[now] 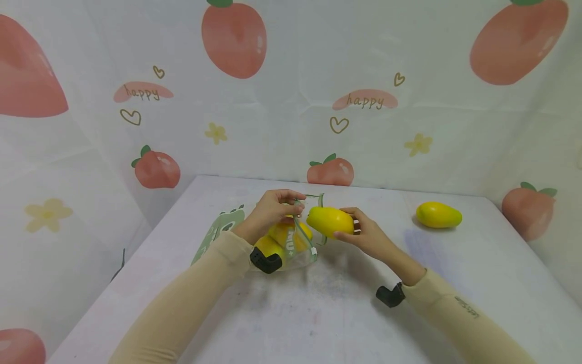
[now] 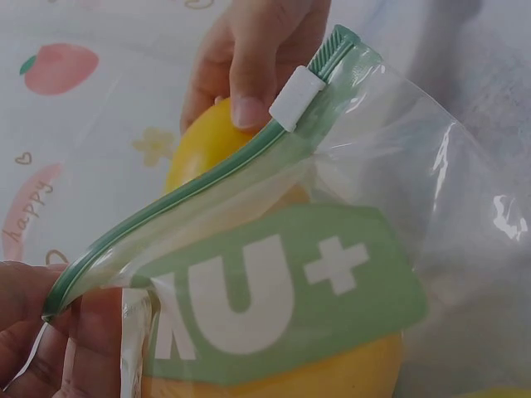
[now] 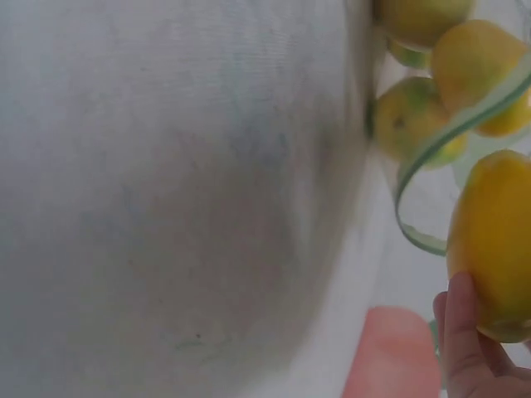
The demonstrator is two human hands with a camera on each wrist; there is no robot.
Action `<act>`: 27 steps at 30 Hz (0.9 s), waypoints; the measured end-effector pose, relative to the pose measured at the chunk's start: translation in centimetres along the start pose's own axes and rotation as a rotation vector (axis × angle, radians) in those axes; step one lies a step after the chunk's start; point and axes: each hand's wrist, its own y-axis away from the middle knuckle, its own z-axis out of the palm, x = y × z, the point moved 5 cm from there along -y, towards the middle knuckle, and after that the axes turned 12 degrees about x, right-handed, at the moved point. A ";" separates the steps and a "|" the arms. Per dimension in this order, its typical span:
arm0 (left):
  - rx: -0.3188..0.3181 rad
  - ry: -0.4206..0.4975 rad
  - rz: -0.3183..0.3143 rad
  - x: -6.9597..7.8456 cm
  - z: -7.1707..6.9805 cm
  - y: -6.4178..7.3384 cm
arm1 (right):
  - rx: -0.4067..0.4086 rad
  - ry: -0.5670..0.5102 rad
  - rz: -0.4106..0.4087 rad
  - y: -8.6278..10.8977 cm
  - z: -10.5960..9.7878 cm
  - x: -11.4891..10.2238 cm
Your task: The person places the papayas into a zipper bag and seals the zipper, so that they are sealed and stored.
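Note:
My left hand (image 1: 274, 212) pinches the green-edged rim of a clear zip bag (image 2: 286, 290), which has a white slider (image 2: 297, 98) near one corner. Inside the bag lie several yellow fruits (image 3: 419, 120), seen through the plastic and its open mouth. My right hand (image 1: 369, 233) grips a yellow mango-like fruit (image 1: 331, 221) from its right end. That fruit is held just right of the bag's mouth in the head view. In the left wrist view the bag's rim partly hides it.
Another yellow fruit (image 1: 438, 215), greenish at one end, lies at the right back of the white table (image 1: 318, 323). A green printed patch (image 1: 218, 230) lies left of the bag. Behind the table hangs a white cloth (image 1: 277, 121) with peach prints.

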 end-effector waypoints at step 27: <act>-0.011 -0.044 0.055 0.3 0.4 -0.1 | -0.002 -0.046 0.010 -1.5 2.6 -1.1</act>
